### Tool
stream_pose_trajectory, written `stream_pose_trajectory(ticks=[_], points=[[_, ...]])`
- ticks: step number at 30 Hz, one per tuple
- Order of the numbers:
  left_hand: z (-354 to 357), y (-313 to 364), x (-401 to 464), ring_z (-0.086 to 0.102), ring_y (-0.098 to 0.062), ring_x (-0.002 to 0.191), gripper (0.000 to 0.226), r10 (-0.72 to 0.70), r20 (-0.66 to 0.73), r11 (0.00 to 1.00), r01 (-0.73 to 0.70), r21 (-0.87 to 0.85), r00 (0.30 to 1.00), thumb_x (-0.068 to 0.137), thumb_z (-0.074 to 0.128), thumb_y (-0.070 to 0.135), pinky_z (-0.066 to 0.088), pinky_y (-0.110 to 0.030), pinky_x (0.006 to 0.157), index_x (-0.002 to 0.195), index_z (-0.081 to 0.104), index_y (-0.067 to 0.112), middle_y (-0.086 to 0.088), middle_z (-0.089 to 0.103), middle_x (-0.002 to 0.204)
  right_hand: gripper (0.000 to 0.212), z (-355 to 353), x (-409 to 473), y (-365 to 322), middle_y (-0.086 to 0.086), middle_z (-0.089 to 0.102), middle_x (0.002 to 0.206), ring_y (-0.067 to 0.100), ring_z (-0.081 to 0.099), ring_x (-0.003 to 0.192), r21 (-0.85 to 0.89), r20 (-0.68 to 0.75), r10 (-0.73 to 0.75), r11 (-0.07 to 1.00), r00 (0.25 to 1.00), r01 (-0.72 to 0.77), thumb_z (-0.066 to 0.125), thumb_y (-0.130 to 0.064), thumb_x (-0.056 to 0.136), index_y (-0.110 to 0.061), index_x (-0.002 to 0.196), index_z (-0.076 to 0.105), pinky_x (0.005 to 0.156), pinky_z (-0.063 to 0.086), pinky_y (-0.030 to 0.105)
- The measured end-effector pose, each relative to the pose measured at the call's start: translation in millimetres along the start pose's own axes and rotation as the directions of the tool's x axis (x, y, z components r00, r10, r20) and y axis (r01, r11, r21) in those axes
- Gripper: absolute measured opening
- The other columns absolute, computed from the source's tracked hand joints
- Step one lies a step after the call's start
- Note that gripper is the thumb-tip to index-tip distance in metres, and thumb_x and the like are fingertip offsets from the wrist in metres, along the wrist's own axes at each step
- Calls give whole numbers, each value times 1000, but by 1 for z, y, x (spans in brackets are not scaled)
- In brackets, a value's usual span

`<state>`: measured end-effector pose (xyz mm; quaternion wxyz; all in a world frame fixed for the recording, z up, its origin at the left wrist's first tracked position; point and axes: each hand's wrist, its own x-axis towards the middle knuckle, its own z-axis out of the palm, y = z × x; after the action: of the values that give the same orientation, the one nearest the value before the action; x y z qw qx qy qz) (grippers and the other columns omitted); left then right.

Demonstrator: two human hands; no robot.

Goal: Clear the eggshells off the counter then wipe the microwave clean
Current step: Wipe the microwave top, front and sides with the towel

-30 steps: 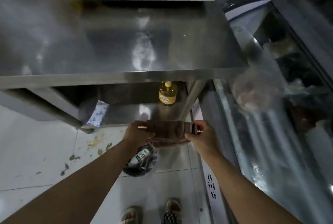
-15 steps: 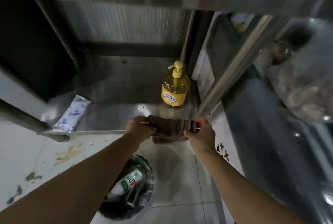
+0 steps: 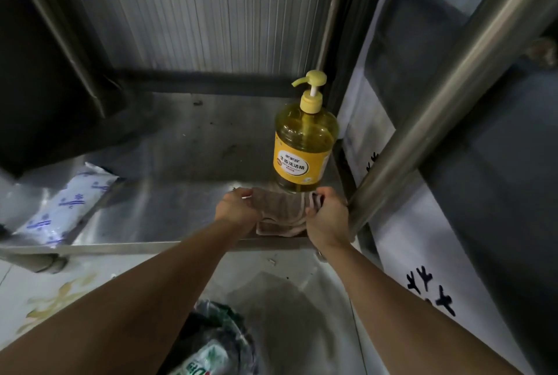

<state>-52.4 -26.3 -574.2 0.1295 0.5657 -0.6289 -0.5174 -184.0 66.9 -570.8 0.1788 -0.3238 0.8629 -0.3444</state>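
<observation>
A steel lower shelf (image 3: pixel 181 193) under the table fills the view, above pale floor tiles (image 3: pixel 45 293). On it stands a yellow pump bottle (image 3: pixel 305 148). Left hand (image 3: pixel 238 211) and right hand (image 3: pixel 327 220) have fingers clamped on a brown cloth (image 3: pixel 283 214) at the shelf's edge. The view is closer than before; the microwave has gone.

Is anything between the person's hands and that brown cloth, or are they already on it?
Nothing visible stands between them. The left hand and right hand each grip an end of the brown cloth, just in front of the yellow dish soap bottle on the lower shelf.
</observation>
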Motion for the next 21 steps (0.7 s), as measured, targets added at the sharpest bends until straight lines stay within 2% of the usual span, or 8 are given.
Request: stream_pose_trajectory(ticks=[3, 4, 6, 9, 13, 17, 21], points=[[0, -6, 4, 60, -20, 98, 59, 30, 20, 986, -33, 161, 999, 78, 67, 7, 53, -26, 78, 132, 50, 20, -5, 59, 124, 61, 13, 2, 3, 9, 42, 138, 27, 45, 126, -94, 146, 39, 995, 989, -25, 58, 0, 83, -16, 138, 35, 102, 43, 37], [-2, -6, 2, 59, -20, 96, 64, 29, 39, 981, -36, 189, 999, 78, 69, 8, 53, -26, 76, 136, 45, 21, -7, 56, 127, 65, 14, 0, 3, 6, 37, 142, 28, 41, 129, -128, 175, 49, 991, 983, -27, 57, -1, 83, -18, 140, 32, 105, 41, 40], [-8, -3, -7, 60, -24, 99, 61, 44, 83, 973, -62, 221, 996, 79, 72, 15, 54, -31, 81, 133, 46, 22, -8, 57, 126, 65, 10, -7, 0, 4, 35, 141, 28, 40, 129, -144, 196, 39, 989, 980, -11, 59, -1, 81, -20, 137, 34, 104, 42, 42], [-21, 5, -28, 54, -26, 115, 67, 41, 104, 949, -71, 308, 994, 77, 74, 21, 43, -24, 83, 136, 42, 21, -5, 54, 131, 68, -7, -24, -12, 2, 37, 137, 25, 43, 126, -104, 260, 55, 994, 964, -28, 69, -4, 75, -18, 134, 36, 103, 43, 40], [-42, 27, -70, 52, -24, 112, 71, -6, 143, 956, -37, 292, 990, 80, 71, 12, 46, -30, 90, 141, 35, 13, -9, 49, 135, 82, -41, -51, -40, 6, 31, 145, 26, 34, 134, -110, 337, 108, 991, 935, -74, 71, -10, 75, -16, 143, 26, 109, 36, 40], [-64, 58, -121, 54, -22, 110, 74, -11, 149, 955, -34, 296, 989, 75, 75, 12, 46, -27, 85, 138, 38, 15, -9, 53, 131, 75, -85, -82, -76, 11, 34, 141, 28, 40, 129, -94, 377, 114, 992, 919, -85, 68, -12, 78, -15, 141, 27, 105, 40, 42], [-89, 96, -173, 53, -26, 116, 76, -18, 162, 963, -26, 269, 987, 74, 77, 14, 49, -33, 93, 139, 38, 18, -9, 52, 134, 81, -134, -112, -115, 8, 33, 146, 25, 35, 135, -78, 405, 122, 992, 906, -99, 69, -13, 78, -18, 144, 23, 107, 38, 41]])
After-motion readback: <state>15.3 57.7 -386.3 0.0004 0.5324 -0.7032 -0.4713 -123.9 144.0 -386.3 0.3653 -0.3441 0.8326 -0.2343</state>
